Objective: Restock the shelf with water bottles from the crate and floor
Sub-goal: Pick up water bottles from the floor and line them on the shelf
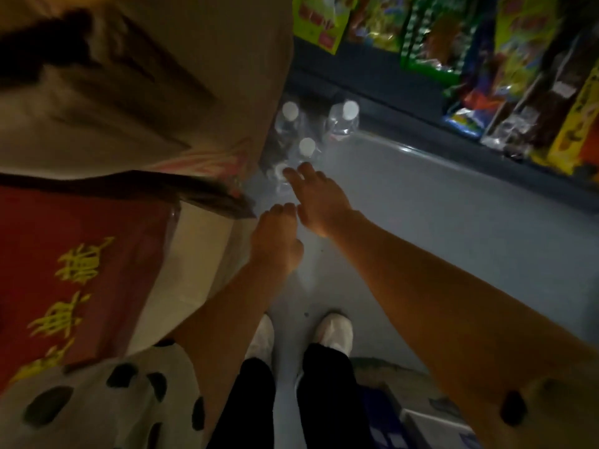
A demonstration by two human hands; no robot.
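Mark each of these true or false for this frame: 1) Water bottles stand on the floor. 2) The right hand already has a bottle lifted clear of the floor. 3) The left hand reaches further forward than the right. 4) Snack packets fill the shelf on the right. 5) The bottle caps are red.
1) True: water bottles stand upright on the floor.
2) False: the right hand only reaches for the nearest bottle, fingers extended; nothing is lifted.
3) False: the left hand trails behind the right.
4) True: snack packets line the shelf.
5) False: the caps are white.
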